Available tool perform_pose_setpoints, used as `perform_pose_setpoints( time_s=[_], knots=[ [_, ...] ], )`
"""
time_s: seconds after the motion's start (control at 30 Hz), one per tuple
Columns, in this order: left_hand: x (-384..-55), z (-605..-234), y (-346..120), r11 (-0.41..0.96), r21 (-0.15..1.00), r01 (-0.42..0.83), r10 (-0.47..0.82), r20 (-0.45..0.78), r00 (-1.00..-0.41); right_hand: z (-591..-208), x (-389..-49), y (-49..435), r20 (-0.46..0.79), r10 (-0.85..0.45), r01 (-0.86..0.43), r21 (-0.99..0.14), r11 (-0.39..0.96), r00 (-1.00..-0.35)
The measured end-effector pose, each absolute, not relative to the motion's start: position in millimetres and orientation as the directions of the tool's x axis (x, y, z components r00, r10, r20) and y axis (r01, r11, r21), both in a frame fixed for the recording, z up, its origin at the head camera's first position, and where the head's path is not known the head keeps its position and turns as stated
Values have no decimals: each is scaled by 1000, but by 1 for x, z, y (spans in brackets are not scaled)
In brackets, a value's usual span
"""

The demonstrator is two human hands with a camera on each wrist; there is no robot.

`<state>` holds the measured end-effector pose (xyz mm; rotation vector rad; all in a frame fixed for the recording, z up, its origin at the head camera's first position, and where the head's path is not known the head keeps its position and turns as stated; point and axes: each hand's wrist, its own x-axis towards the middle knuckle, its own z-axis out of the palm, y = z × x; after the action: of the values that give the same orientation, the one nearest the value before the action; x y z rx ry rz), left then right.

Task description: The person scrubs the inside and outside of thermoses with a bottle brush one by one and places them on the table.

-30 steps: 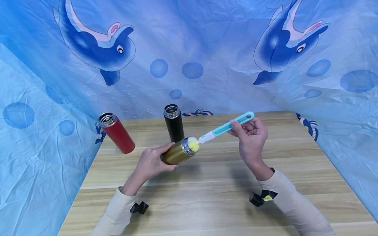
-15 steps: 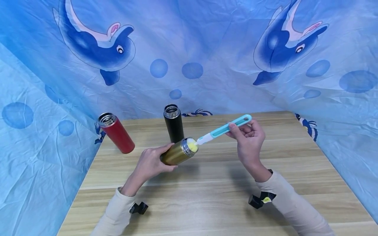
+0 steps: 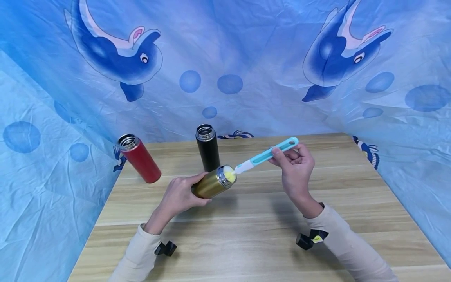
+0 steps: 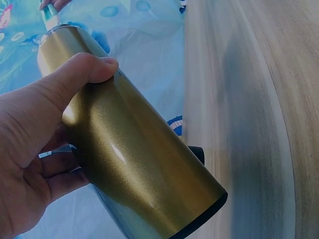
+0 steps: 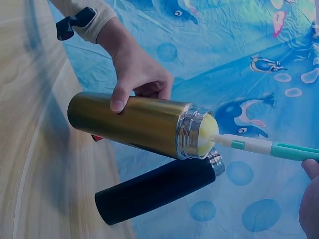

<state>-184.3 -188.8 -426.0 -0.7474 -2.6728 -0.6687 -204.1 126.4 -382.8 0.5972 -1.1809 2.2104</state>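
Note:
My left hand (image 3: 181, 192) grips a gold thermos bottle (image 3: 211, 184) round its body, tilted with its open steel mouth toward the right. In the left wrist view the thumb lies across the gold bottle (image 4: 134, 144). My right hand (image 3: 297, 168) pinches the turquoise and white handle of a bottle brush (image 3: 262, 157) between thumb and fingers. The brush's yellow and white sponge head (image 3: 230, 174) sits in the bottle's mouth, partly hidden inside. In the right wrist view the sponge (image 5: 208, 133) bulges from the threaded neck, and only part of the right hand (image 5: 310, 199) shows.
Behind the gold bottle stands a black thermos bottle (image 3: 208, 150), open at the top. A red thermos bottle (image 3: 141, 162), also lidless, stands at the left of the wooden table (image 3: 239, 243). Blue dolphin-print cloth (image 3: 260, 51) hangs round the back and sides.
My right hand has shifted slightly left and down with the brush, its sponge going a little deeper into the gold bottle. My left hand stays nearly still.

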Motion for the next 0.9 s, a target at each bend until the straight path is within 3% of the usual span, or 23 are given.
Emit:
perform_pose_setpoints(
  time_s=[0.53, 0.9],
  knots=[
    [-184, -425, -191, 768, 371, 522, 412, 339, -846, -386, -202, 124, 628, 238, -660, -616, -431, -741],
    [-182, -422, -189, 778, 360, 514, 408, 333, -850, -388, -205, 122, 640, 247, -663, -564, -493, -728]
  ],
)
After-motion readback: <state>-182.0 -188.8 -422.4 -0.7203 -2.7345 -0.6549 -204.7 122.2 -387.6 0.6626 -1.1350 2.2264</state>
